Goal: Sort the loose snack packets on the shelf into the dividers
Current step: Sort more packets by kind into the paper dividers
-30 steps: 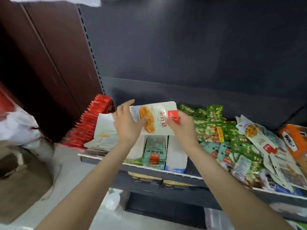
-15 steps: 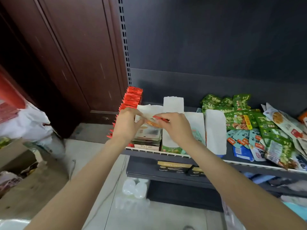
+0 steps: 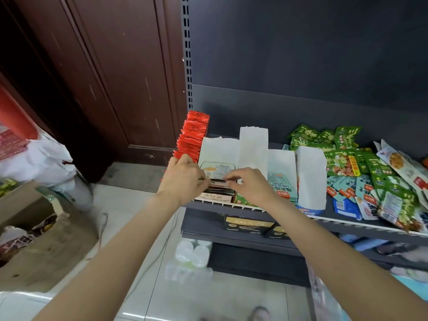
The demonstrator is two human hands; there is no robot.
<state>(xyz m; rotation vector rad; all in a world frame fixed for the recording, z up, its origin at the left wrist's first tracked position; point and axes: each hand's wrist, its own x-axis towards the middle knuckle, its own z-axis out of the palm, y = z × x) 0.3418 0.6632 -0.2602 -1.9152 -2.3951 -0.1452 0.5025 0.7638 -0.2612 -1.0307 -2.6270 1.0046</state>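
Observation:
A white snack packet with a barcode lies flat on top of a stack between two white dividers. My left hand pinches its left edge and my right hand pinches its right edge. A teal packet stack fills the slot to the right. Red packets stand in a row at the shelf's left end. Loose green packets and white packets are heaped on the right of the shelf.
A brown door stands left of the shelf. A cardboard box and a white bag sit on the floor at left. Bottles rest by the lower shelf, which holds dark boxes.
The white packet, held upright in both hands, has been laid flat onto the stack in the left slot. My view has swung left and down.

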